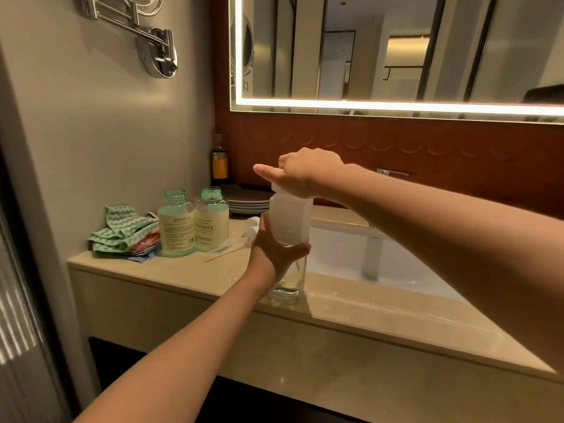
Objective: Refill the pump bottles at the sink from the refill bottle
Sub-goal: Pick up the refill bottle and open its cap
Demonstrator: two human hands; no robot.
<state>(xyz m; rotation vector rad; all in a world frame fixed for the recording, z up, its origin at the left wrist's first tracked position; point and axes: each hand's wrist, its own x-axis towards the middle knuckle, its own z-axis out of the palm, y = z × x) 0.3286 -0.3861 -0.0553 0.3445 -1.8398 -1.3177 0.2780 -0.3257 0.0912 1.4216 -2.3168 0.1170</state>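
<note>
Fingers of the left hand (276,250) wrap the tall clear refill bottle (288,239) on the beige stone counter (183,273); the right hand (305,175) clamps its white cap above them. Uncapping, seemingly; pouring into the two open green-necked pump bottles (192,222) left of them needs a steady tilt.

The right hand (300,175) hides the clear bottle's (290,239) top; its faint lettering is unreadable.

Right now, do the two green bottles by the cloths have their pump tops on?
No, both green bottles stand with open threaded necks, no pumps fitted.
</note>
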